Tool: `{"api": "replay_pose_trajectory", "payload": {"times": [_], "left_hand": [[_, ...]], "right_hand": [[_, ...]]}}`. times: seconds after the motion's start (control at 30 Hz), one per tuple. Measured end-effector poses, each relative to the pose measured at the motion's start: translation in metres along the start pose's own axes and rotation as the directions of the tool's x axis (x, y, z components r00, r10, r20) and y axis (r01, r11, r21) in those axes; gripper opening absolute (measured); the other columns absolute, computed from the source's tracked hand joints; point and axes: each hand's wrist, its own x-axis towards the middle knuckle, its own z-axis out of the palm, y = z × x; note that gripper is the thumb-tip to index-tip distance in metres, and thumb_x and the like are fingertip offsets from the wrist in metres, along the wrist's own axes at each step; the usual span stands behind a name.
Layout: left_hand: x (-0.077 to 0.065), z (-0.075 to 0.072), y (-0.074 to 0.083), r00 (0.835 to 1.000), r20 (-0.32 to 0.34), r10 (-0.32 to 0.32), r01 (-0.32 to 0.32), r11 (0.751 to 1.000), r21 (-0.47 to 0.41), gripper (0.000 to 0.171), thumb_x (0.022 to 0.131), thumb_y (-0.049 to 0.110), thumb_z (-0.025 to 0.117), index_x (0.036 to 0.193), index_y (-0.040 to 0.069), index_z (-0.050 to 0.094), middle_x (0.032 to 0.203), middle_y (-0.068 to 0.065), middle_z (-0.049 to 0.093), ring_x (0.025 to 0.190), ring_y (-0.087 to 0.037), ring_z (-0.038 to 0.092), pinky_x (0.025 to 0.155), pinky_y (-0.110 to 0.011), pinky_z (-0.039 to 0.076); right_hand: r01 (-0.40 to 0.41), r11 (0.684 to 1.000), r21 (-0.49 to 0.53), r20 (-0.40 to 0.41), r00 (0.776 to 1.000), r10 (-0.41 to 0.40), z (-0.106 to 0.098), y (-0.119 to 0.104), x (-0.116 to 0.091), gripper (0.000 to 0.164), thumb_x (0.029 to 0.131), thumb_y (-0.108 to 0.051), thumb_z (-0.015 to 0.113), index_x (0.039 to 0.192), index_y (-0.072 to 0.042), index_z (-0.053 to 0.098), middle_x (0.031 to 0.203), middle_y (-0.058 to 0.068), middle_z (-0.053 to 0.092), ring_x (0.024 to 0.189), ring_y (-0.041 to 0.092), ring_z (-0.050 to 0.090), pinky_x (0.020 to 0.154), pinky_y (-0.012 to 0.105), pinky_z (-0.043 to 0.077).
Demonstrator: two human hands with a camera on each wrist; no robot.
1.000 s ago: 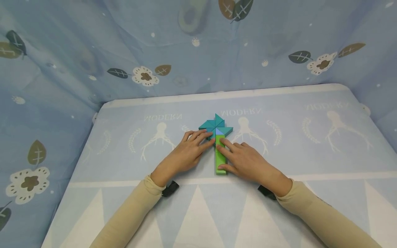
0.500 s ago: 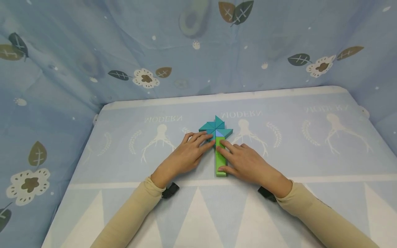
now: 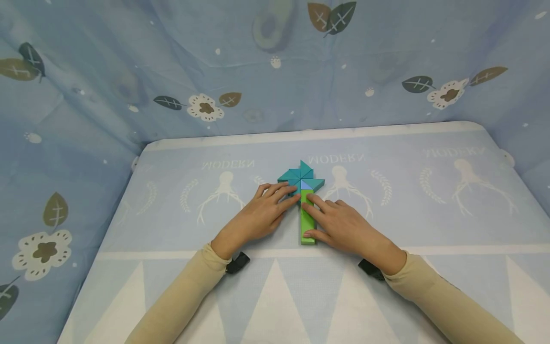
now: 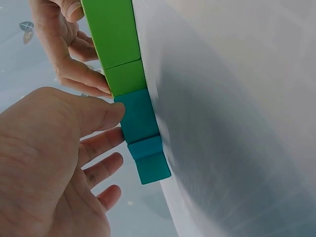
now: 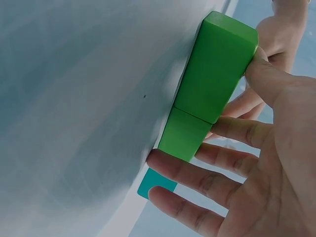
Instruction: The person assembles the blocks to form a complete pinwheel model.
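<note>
Teal triangular blocks (image 3: 306, 170) lie together in a pinwheel shape on the table, with a lighter blue triangle (image 3: 306, 185) at its lower right. Below it runs a straight stem of green blocks (image 3: 307, 222), end to end in the right wrist view. My left hand (image 3: 263, 211) rests against the pinwheel's left side, its fingers extended and covering part of the teal. In the left wrist view, the thumb (image 4: 101, 113) touches a teal block's edge beside the green. My right hand (image 3: 340, 223) lies along the stem's right side, fingertips on its top and thumb near its lower end.
A pale blue and white patterned cloth (image 3: 172, 286) covers the table. Blue printed fabric (image 3: 279, 91) hangs behind the table and at both sides. Dark wrist cameras (image 3: 237, 263) sit under both wrists.
The view shifts slightly. Both hands keep nearly the same place at the blocks, and the pinwheel and stem hold their arrangement.
</note>
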Motion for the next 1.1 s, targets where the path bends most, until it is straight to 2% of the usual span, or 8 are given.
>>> {"api": "replay_pose_trajectory", "payload": {"times": [0.57, 0.77, 1.1], "left_hand": [[-0.0001, -0.0014, 0.0015, 1.000, 0.006, -0.004, 0.004, 1.000, 0.016, 0.045, 0.098, 0.016, 0.059, 0.142, 0.016, 0.052, 0.147, -0.007, 0.047, 0.140, -0.028, 0.039, 0.109, -0.049, 0.034], [-0.0005, -0.0028, 0.0034, 1.000, 0.026, -0.012, 0.011, 1.000, 0.021, 0.046, 0.098, 0.016, 0.059, 0.143, 0.015, 0.051, 0.147, -0.008, 0.046, 0.141, -0.028, 0.038, 0.110, -0.048, 0.033], [-0.0007, -0.0031, 0.0034, 1.000, 0.017, -0.007, 0.006, 0.999, 0.033, 0.046, 0.098, 0.016, 0.059, 0.143, 0.014, 0.050, 0.148, -0.008, 0.046, 0.140, -0.028, 0.039, 0.111, -0.048, 0.033]], "right_hand": [[-0.011, 0.999, -0.048, 0.024, 1.000, 0.012, -0.0008, -0.0024, -0.0012, 0.068, 0.094, -0.055, 0.055, 0.142, -0.008, 0.049, 0.145, 0.013, 0.046, 0.106, 0.027, 0.065, 0.085, 0.043, 0.053], [-0.005, 0.999, -0.038, 0.025, 1.000, 0.006, -0.0001, -0.0028, -0.0011, 0.068, 0.094, -0.055, 0.055, 0.142, -0.007, 0.049, 0.145, 0.014, 0.046, 0.106, 0.028, 0.065, 0.085, 0.043, 0.053], [-0.008, 0.999, -0.037, 0.030, 1.000, 0.009, -0.0009, -0.0024, -0.0003, 0.071, 0.093, -0.057, 0.055, 0.143, -0.008, 0.048, 0.146, 0.013, 0.046, 0.109, 0.028, 0.064, 0.085, 0.043, 0.053]]}}
